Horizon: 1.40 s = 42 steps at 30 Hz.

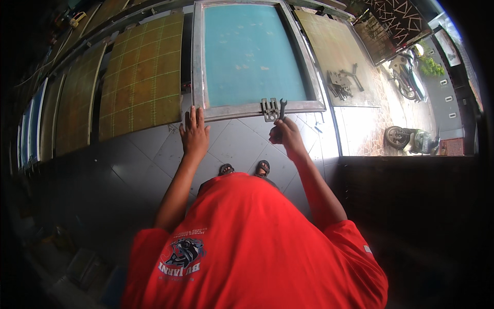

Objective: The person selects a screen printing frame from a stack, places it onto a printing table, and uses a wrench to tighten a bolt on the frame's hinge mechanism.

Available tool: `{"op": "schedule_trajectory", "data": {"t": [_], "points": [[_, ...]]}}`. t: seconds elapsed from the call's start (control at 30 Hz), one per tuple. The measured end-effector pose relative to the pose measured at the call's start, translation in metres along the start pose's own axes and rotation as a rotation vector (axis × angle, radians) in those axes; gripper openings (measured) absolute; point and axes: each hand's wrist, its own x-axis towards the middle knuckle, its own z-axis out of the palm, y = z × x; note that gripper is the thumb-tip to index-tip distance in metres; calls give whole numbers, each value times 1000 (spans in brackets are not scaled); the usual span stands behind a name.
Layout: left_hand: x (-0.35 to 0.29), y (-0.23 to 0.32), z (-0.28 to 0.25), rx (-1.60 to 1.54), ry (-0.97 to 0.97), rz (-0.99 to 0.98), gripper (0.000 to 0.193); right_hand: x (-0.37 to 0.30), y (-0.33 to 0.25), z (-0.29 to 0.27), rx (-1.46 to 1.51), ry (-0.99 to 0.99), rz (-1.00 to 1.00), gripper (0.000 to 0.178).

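A large screen-printing frame (242,109) with a silver metal rim and turquoise mesh (249,56) lies in front of me. My left hand (195,133) is at its near left corner, fingers stretched out and their tips at the rim. Over the near rim, right of the middle, sits a slotted metal clamp (269,110). Just right of that clamp, my right hand (286,135) is closed around a wrench (282,108), whose open-ended jaw points away from me. The lower part of the wrench is hidden in my fingers.
Brown boards with greenish grid lines (141,72) stand to the left. On a pale board (339,51) at the right lie several metal clamp parts (339,85). Grey floor tiles (226,139) lie below. Motorbikes (417,140) stand outside at the far right.
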Motion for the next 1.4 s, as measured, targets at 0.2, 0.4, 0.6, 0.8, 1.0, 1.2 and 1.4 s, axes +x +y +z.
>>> {"op": "schedule_trajectory", "data": {"t": [0.2,0.4,0.6,0.8,1.0,1.2,1.4], "points": [[-1,-2,1,-6,-27,-2,64,-6,46,40,178,-14,211,15],[1,-2,1,-26,-27,12,64,8,50,32,240,40,174,16],[-2,-2,0,-34,-13,19,64,29,21,-49,-606,77,-60,24],[-1,-2,2,-46,-20,3,64,31,-35,-29,-1049,402,-269,32],[-1,-2,0,-23,-21,0,65,53,-3,-7,-1163,413,-439,34],[-4,1,-3,-46,-32,-10,65,58,10,-10,-1253,412,-485,30],[-2,-2,-1,-48,-18,8,67,62,-4,-19,-1362,219,-491,14]]}}
